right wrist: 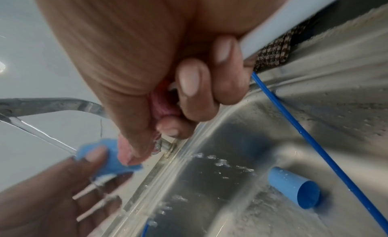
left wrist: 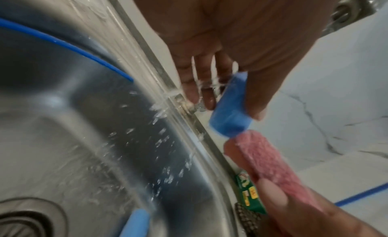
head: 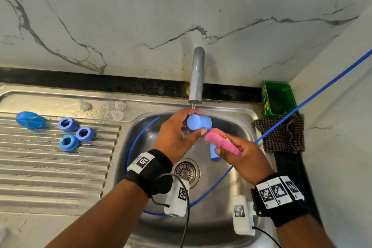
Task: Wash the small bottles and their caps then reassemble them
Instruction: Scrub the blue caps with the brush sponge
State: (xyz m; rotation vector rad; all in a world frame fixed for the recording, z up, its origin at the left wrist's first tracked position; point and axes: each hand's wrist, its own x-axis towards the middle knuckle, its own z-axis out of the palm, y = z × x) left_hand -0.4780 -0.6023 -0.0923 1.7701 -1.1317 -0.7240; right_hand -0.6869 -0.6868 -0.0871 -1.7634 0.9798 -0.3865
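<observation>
My left hand point(head: 181, 129) grips a small blue bottle point(head: 198, 122) on its side under the running tap point(head: 196, 75); in the left wrist view the bottle point(left wrist: 229, 111) is pinched between thumb and fingers, with water streaming off. My right hand point(head: 241, 157) holds a pink sponge point(head: 223, 141) whose tip sits just below the bottle's end; the sponge point(left wrist: 270, 162) almost touches the bottle. A second blue bottle point(right wrist: 293, 185) lies in the sink basin. Three blue ring caps point(head: 77, 133) and a blue bottle point(head: 31, 120) rest on the draining board.
The steel sink point(head: 249, 117) has a drain point(head: 187, 171) at its middle. A thin blue cable point(head: 302, 104) loops through the basin. A green box point(head: 278, 98) and a checked cloth point(head: 281, 135) lie right of the sink. A marble wall rises behind.
</observation>
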